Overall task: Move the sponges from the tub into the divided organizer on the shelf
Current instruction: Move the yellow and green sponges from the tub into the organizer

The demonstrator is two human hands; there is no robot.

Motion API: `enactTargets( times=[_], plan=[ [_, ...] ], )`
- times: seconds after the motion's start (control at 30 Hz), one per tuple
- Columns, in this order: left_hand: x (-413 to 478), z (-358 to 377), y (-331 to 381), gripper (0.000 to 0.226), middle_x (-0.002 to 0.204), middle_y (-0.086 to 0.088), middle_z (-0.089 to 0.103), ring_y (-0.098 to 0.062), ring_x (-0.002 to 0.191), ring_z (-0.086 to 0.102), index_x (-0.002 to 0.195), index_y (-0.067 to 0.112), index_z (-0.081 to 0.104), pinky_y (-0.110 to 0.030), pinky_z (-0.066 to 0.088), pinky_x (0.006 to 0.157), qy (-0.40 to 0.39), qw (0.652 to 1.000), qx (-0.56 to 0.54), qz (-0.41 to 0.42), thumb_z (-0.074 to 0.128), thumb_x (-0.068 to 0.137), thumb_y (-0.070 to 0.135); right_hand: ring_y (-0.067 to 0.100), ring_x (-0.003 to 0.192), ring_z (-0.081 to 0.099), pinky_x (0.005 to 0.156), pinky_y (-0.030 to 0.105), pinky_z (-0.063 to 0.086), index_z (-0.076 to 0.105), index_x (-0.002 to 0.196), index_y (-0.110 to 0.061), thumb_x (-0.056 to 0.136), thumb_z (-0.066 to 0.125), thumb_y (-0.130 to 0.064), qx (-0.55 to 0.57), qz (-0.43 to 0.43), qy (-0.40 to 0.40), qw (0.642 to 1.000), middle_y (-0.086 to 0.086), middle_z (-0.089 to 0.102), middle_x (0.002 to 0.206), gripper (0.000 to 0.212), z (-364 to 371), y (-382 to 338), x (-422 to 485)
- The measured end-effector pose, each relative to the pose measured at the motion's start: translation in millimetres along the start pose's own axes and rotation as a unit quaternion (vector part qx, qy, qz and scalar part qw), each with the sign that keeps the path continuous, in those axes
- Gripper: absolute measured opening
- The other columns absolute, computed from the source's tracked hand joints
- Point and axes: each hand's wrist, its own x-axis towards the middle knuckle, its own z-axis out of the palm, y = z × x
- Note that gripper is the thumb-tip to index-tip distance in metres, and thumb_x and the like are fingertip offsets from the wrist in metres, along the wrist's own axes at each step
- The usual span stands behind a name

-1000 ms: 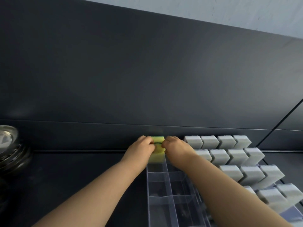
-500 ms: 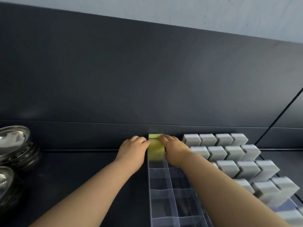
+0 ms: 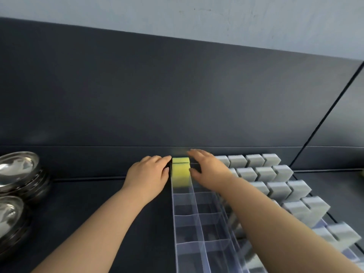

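A yellow sponge [image 3: 180,170] stands in the far-left compartment of the clear divided organizer [image 3: 194,223] on the dark shelf. My left hand [image 3: 149,175] rests just left of the sponge, its fingers loosely curled, fingertips beside the sponge's top. My right hand [image 3: 208,170] hovers just right of the sponge with fingers spread and lifted off it. Several grey-white sponges [image 3: 266,172] stand in rows in the organizer's right part. The tub is out of view.
Stacked steel bowls [image 3: 17,174] sit at the left edge of the shelf, with a second stack [image 3: 9,219] nearer me. A dark back panel [image 3: 177,95] rises right behind the organizer.
Both hands pinched the yellow sponge and pushed it down into the compartment. Now the right hand has let go and lifted with fingers spread; the left hand has slid off to the side.
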Motion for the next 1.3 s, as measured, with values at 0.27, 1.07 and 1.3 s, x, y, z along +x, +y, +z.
enactTargets(
  times=[0.27, 1.07, 1.3],
  plan=[
    [-25, -58, 83, 0.038, 0.116, 0.003, 0.063, -0.019, 0.107, 0.057, 0.129, 0.021, 0.054, -0.033, 0.051, 0.074, 0.094, 0.994, -0.026, 0.057, 0.052, 0.091, 0.026, 0.008, 0.133, 0.031, 0.103, 0.017, 0.023, 0.040, 0.137, -0.028, 0.090, 0.054, -0.028, 0.035, -0.043, 0.105, 0.993, -0.010, 0.038, 0.144, 0.049, -78, 26, -69],
    [-124, 122, 594, 0.040, 0.127, 0.012, 0.053, -0.012, 0.114, 0.047, 0.134, 0.033, 0.042, -0.028, 0.042, 0.088, -0.145, 0.921, -0.204, 0.299, 0.037, 0.094, 0.035, 0.009, 0.123, 0.042, 0.094, 0.014, 0.025, 0.041, 0.135, -0.031, 0.089, 0.056, -0.031, 0.030, 0.390, 0.136, 0.910, -0.008, 0.043, 0.138, 0.048, -158, 337, -566],
    [-83, 181, 681, 0.035, 0.117, 0.011, 0.059, -0.014, 0.105, 0.054, 0.126, 0.032, 0.051, -0.031, 0.048, 0.079, -0.188, 0.898, -0.272, 0.290, 0.041, 0.093, 0.028, 0.005, 0.119, 0.044, 0.095, 0.015, 0.029, 0.039, 0.134, -0.035, 0.090, 0.054, -0.034, 0.029, 0.444, 0.133, 0.886, -0.011, 0.043, 0.138, 0.047, -167, 425, -597]
  ],
)
